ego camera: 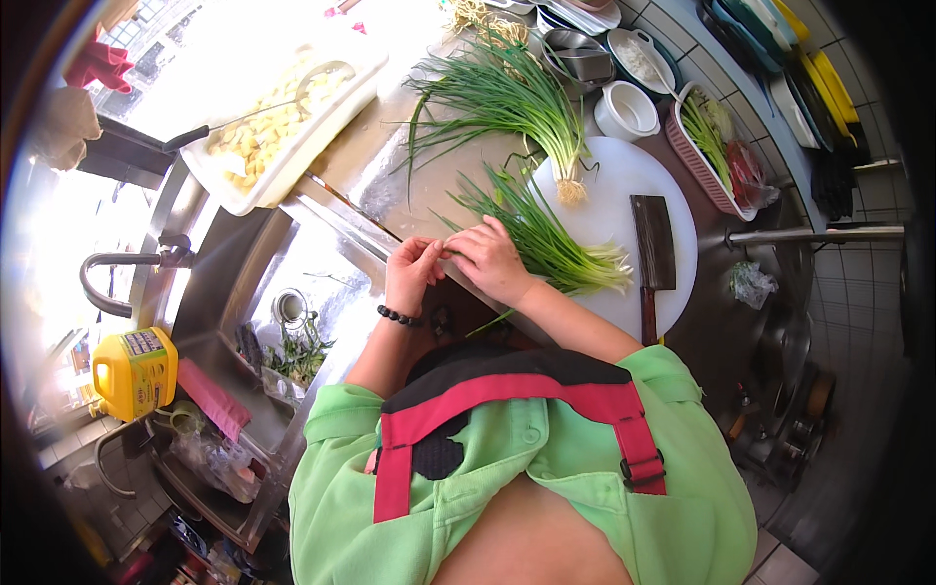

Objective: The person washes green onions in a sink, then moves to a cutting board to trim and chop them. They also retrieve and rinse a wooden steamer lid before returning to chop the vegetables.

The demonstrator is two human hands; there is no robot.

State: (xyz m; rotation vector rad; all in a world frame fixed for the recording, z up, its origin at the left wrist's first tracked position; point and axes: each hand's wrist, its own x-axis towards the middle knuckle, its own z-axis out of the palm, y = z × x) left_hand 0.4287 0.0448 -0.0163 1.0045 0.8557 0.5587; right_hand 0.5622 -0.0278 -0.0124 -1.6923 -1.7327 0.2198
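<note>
My left hand [414,269], with a dark bead bracelet at the wrist, meets my right hand [488,257] above the counter's front edge. Their fingertips pinch a thin green onion piece between them, mostly hidden by the fingers. Trimmed green onions [552,238] lie just beyond my right hand, their white ends on a round white cutting board [608,172]. A second bunch of green onions [537,110], roots still on, lies farther back with its root end over the board. On the board's right side rests a cleaver [653,241] with a wooden handle.
At left is a steel sink [336,267] with leafy scraps [300,351] and a faucet [121,262]. Behind it stands a white tray [292,172] of cut pale-yellow pieces with a knife across it. A white bowl [627,111] and a pink basket [698,157] of vegetables stand at back right.
</note>
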